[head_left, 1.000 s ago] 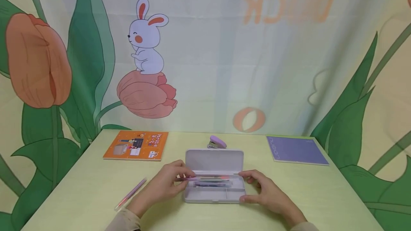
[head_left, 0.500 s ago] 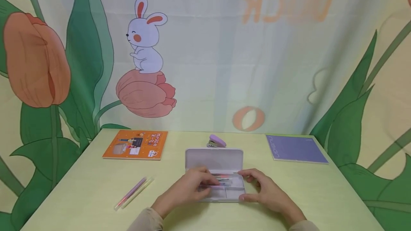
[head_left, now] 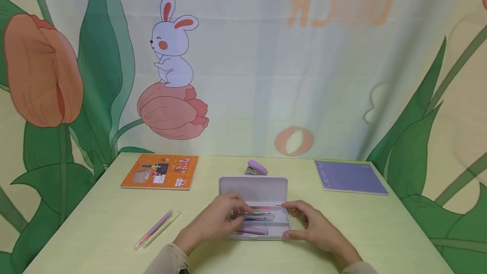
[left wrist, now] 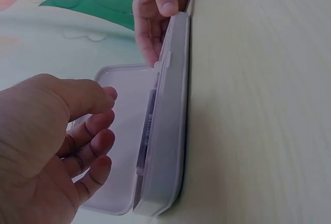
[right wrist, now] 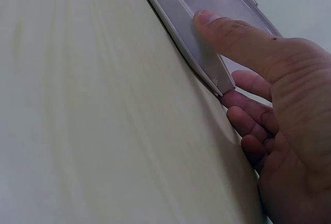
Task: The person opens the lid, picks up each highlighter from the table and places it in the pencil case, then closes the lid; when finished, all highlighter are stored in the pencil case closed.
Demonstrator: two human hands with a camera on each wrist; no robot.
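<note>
An open light-grey pencil case stands on the table, its lid raised at the back. My left hand hovers over its left part, fingers loosely bent; the left wrist view shows nothing between thumb and fingertips. A purple pen lies in the long front compartment. Several pens lie in the rear compartment, partly hidden behind the left fingers. With thumb at the front corner and fingers at the back, my right hand holds the right end of the case.
Left of the case, a purple marker and a yellow marker lie side by side. An orange book is at back left, a purple stapler behind the lid, a blue-purple notebook at back right.
The left hand moved from the case's left end into it, leaving the purple pen in the front compartment, then drew back slightly leftward. The yellow marker came into sight. The right hand stayed put.
</note>
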